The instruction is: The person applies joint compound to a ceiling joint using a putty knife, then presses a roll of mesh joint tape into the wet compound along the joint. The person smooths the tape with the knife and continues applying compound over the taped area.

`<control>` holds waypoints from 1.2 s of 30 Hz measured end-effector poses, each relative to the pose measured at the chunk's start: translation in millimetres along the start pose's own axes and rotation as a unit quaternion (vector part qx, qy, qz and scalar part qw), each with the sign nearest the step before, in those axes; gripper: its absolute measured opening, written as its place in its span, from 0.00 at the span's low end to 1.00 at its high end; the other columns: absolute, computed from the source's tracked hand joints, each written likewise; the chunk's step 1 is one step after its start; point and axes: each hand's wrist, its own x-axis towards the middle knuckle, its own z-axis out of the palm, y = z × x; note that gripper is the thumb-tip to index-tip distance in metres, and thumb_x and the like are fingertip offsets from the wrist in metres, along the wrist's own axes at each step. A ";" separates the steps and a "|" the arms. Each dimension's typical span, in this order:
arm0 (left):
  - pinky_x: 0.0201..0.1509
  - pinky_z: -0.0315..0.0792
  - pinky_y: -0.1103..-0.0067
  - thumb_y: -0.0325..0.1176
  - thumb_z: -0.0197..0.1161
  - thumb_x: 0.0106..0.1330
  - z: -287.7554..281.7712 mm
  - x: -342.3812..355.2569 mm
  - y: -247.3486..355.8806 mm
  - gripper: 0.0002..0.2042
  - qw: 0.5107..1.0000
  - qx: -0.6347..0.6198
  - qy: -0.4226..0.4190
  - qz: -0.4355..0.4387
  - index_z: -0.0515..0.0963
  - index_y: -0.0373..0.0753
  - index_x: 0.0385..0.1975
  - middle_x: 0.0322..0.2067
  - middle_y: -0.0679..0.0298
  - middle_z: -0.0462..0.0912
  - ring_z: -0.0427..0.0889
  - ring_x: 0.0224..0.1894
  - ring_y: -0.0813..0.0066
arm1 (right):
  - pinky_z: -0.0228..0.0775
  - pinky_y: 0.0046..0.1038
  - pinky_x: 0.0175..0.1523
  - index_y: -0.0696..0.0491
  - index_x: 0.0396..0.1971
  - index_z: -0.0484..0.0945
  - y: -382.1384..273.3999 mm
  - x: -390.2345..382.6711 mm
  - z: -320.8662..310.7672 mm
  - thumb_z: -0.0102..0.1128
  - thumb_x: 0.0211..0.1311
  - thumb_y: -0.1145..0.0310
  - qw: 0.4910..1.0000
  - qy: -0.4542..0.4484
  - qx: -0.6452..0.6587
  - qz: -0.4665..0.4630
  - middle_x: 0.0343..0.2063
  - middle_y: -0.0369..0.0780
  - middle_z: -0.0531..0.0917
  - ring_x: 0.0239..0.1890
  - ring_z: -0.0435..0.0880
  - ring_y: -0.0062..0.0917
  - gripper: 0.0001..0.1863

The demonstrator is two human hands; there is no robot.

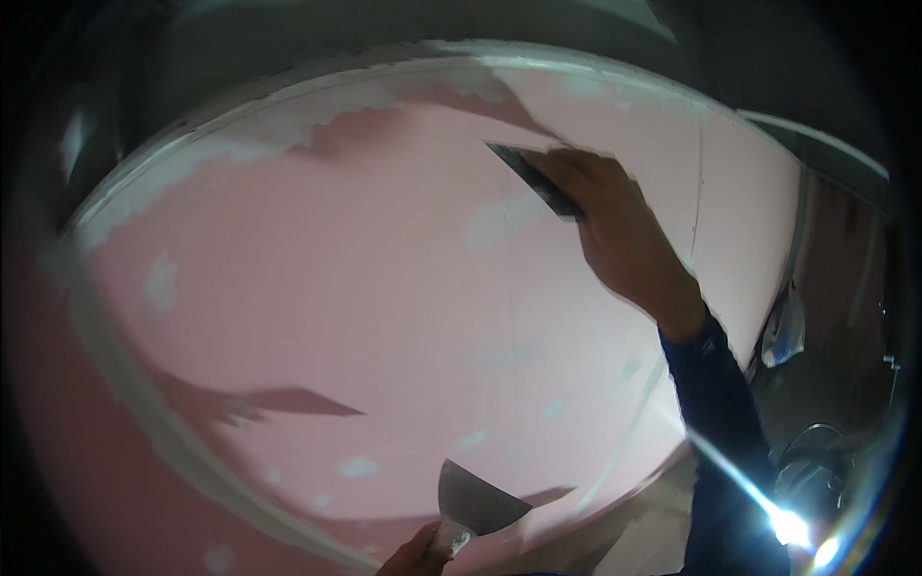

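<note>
Raised high against a pink plasterboard wall (pixel 365 288), my right hand (pixel 619 226) is closed on a flat filling knife (pixel 536 182). Its dark blade slants close to the board, and my fingers cover its handle; whether the edge touches cannot be told. At the lower edge, my left hand (pixel 415 554) grips the pale, smeared handle of a putty knife (pixel 478 501). That knife's wide grey blade points upward, apart from my right hand. Whitish filler (pixel 357 468) marks the board in several patches, with a broader smeared band along its top edge.
Bright work light (pixel 789 528) glares at the lower right, beside my blue-sleeved right forearm. A white bag (pixel 785 329) hangs near the wall's right edge. A pale filled joint (pixel 206 461) runs down the left side, and a dark ceiling area lies above.
</note>
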 end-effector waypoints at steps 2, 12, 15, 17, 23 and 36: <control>0.54 0.78 0.74 0.49 0.58 0.77 -5.0 -3.3 8.7 0.28 0.993 -0.062 0.028 0.092 0.70 0.39 0.71 0.61 0.56 0.81 0.81 0.56 0.69 | 0.64 0.41 0.72 0.53 0.71 0.68 -20.0 -33.1 -14.3 0.47 0.63 0.86 0.976 -0.049 0.204 0.065 0.63 0.45 0.75 0.67 0.73 0.41 0.34; 0.29 0.67 0.83 0.35 0.58 0.77 -14.3 -29.4 63.9 0.25 0.954 -0.296 0.016 0.042 0.67 0.34 0.70 0.33 0.69 0.77 0.73 0.27 0.85 | 0.71 0.42 0.70 0.56 0.61 0.79 -120.9 -176.3 21.2 0.58 0.61 0.84 0.740 -0.213 0.610 0.190 0.57 0.48 0.82 0.62 0.80 0.43 0.26; 0.29 0.67 0.83 0.35 0.58 0.77 -10.3 -32.3 75.9 0.25 0.960 -0.273 0.043 0.036 0.67 0.33 0.70 0.32 0.70 0.77 0.72 0.28 0.86 | 0.68 0.46 0.72 0.52 0.62 0.79 -128.0 -190.3 19.1 0.69 0.49 0.86 0.726 -0.277 0.629 0.025 0.68 0.49 0.69 0.71 0.68 0.50 0.35; 0.29 0.68 0.83 0.35 0.59 0.76 -9.8 -31.0 77.8 0.25 0.966 -0.251 0.051 0.033 0.68 0.33 0.70 0.32 0.70 0.77 0.73 0.28 0.86 | 0.67 0.48 0.73 0.48 0.64 0.76 -133.6 -198.6 23.8 0.75 0.43 0.85 0.714 -0.350 0.606 0.016 0.70 0.47 0.63 0.74 0.62 0.51 0.42; 0.29 0.69 0.83 0.34 0.61 0.75 -13.8 -21.7 65.2 0.26 0.980 -0.183 0.066 0.028 0.69 0.31 0.69 0.31 0.69 0.78 0.74 0.27 0.85 | 0.70 0.46 0.72 0.45 0.64 0.71 -131.9 -227.2 55.5 0.70 0.50 0.86 0.735 -0.368 0.563 0.083 0.67 0.46 0.64 0.74 0.63 0.49 0.39; 0.30 0.68 0.83 0.32 0.63 0.72 -11.0 -17.8 44.5 0.28 0.952 -0.301 -0.016 0.049 0.68 0.31 0.71 0.31 0.69 0.78 0.73 0.27 0.85 | 0.80 0.36 0.60 0.60 0.61 0.71 -80.2 -296.4 95.4 0.50 0.81 0.68 0.429 -0.204 0.663 0.579 0.52 0.43 0.83 0.55 0.85 0.33 0.17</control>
